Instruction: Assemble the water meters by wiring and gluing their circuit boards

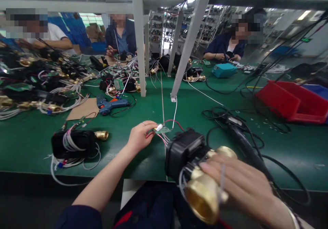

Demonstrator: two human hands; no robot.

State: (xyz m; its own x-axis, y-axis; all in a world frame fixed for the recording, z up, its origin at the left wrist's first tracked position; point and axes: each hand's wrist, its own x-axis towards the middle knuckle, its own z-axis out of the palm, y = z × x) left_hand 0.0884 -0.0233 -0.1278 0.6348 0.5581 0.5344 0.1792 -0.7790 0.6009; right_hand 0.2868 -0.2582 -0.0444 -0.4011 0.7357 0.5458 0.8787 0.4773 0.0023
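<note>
My right hand (241, 177) is closed around the brass pipe body (205, 196) of a water meter with a black housing (183, 150). The meter is tilted at the table's front edge, its wide brass opening towards me. In my left hand (140, 135), the fingers pinch a small circuit board (164, 129) with a white connector on it. Red and white wires run from the board to the black housing. Left of my left hand, another black meter unit (74, 145) lies on the table with grey cable coiled over it.
A blue glue gun (111, 105) lies by a piece of cardboard (82, 109). Meters and cables are heaped at the left. White posts (139, 51) rise mid-table. On the right are a black-handled tool (243, 143) with looping cable and a red bin (294, 102). Several people work opposite.
</note>
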